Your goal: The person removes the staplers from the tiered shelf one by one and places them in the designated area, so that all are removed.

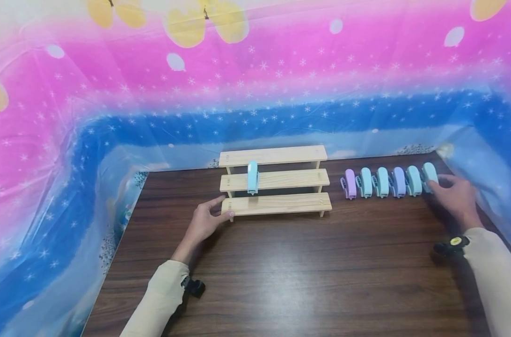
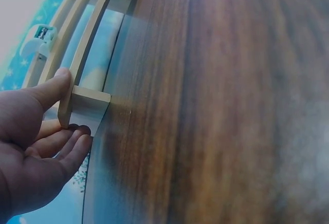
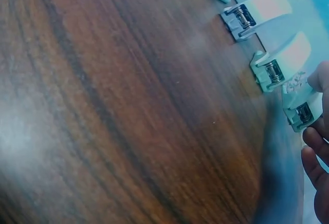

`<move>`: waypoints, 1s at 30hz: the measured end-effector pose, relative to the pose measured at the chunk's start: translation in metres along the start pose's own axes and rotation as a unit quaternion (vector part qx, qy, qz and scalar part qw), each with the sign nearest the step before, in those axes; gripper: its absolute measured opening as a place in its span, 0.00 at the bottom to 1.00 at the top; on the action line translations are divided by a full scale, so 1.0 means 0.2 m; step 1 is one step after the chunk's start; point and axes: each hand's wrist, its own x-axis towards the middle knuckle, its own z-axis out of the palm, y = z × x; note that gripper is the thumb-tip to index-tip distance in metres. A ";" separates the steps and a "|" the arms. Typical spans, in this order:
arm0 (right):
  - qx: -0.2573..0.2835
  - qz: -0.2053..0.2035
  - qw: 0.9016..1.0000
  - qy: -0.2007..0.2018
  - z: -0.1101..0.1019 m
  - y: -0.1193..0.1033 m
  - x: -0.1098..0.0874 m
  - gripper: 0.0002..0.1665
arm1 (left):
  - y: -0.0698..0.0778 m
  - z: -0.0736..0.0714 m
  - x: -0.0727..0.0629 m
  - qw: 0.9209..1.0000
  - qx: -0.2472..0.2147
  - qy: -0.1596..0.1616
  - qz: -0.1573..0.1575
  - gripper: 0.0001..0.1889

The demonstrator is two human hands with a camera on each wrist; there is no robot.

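A three-step wooden rack (image 1: pixel 275 180) was seen standing on a dark wooden table (image 1: pixel 306 271), with one light blue stapler (image 1: pixel 253 177) set upright on its middle step. The left end of the lowest step was held by the left hand (image 1: pixel 205 221), thumb on top and fingers loosely straight underneath. A row of six small staplers (image 1: pixel 389 181), purple and light blue, was lined up to the right of the rack. The endmost blue stapler (image 1: pixel 429 175) was touched by the fingertips of the right hand (image 1: pixel 455 195), thumb and fingers closing around it.
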 end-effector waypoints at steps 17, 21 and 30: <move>0.004 0.026 1.000 -0.007 0.02 0.01 0.00 0.50 | 0.00 0.00 0.00 1.000 0.003 0.001 0.002 0.36; 0.012 0.025 1.000 -0.008 0.01 0.00 -0.01 0.51 | 0.00 0.00 0.00 1.000 0.004 0.002 0.000 0.36; 0.012 0.002 1.000 0.020 -0.06 -0.09 -0.05 0.48 | 0.01 0.00 0.00 1.000 0.010 0.003 0.002 0.36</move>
